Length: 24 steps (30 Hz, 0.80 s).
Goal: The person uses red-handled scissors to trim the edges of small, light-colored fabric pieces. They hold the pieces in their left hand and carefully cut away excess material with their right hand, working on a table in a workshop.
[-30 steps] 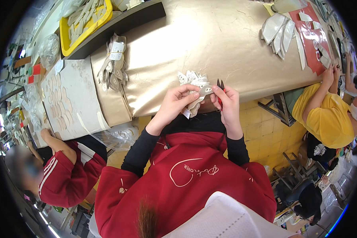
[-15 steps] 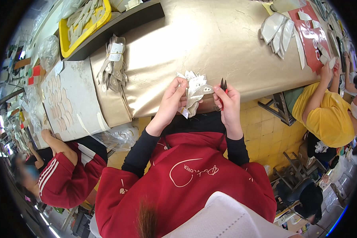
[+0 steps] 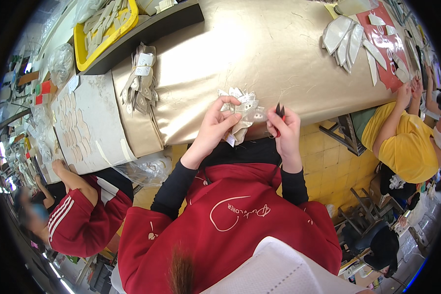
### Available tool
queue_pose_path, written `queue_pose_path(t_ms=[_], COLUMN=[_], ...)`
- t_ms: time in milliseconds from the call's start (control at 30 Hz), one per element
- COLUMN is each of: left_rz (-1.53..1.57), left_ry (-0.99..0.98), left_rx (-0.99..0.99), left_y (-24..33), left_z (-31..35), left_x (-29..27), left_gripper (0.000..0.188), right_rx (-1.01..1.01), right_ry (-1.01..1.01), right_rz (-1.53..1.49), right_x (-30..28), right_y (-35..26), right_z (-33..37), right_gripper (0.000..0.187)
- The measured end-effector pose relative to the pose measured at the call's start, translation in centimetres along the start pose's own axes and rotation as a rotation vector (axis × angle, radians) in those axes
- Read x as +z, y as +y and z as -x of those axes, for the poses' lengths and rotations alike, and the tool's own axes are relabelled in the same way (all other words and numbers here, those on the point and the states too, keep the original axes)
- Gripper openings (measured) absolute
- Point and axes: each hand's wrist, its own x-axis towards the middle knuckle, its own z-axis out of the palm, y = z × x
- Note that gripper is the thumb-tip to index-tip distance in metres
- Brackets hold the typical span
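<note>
Left fingers now reach further across the fanned bundle of pale cut pieces [image 3: 242, 131]. Left hand [image 3: 211, 128] grasps it — at the gold-covered table [image 3: 215, 63]'s near edge; right hand [image 3: 287, 129] grips red-and-black snips [image 3: 280, 110]. Tagged stack [image 3: 143, 83] — beyond, leftward.

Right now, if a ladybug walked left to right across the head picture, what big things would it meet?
Clear plastic bag, yellow tray, tied bundle of pieces, left hand, bunch of pale pieces, right hand, fanned pale pieces, red sheet.
</note>
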Motion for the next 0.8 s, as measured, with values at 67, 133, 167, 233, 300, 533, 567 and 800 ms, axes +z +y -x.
queue_pose_path(t_ms=[67, 133, 167, 233, 300, 533, 567, 800], left_rz=[-0.005, 0.019, 0.004, -0.028, -0.008, -0.027, -0.036, -0.058], left_ry=[-0.004, 0.011, 0.010, 0.006, 0.007, 0.007, 0.005, 0.011], left_rx=[-0.008, -0.004, 0.000, 0.009, 0.012, 0.091, 0.099, 0.138], left_y=[0.2, 0.3, 0.4, 0.5, 0.5, 0.0, -0.1, -0.5], left_z=[0.0, 0.1, 0.1, 0.1, 0.3, 0.4, 0.4, 0.4], left_x=[0.1, 0.4, 0.5, 0.6, 0.8, 1.1, 1.1, 1.2], left_gripper=[0.026, 0.026, 0.026, 0.027, 0.029, 0.040, 0.041, 0.045], right_rx=[-0.158, -0.296, -0.294, -0.225, -0.232, -0.173, -0.178, -0.588], right_ry=[-0.214, -0.399, -0.524, -0.680, -0.800, -0.189, -0.076, -0.005], right_rz=[0.209, 0.323, 0.417, 0.466, 0.424, 0.168, 0.205, 0.736], right_x=[-0.4, -0.4, -0.6, -0.2, -0.2, -0.2, -0.3, -0.5], right_y=[-0.8, -1.4, -1.9, -2.1, -2.3, -0.8, -0.6, -1.0], right_z=[0.4, 0.7, 0.7, 0.8, 0.6, 0.9, 0.7, -0.1], right_gripper=[0.007, 0.006, 0.007, 0.010, 0.017, 0.034, 0.035, 0.028])
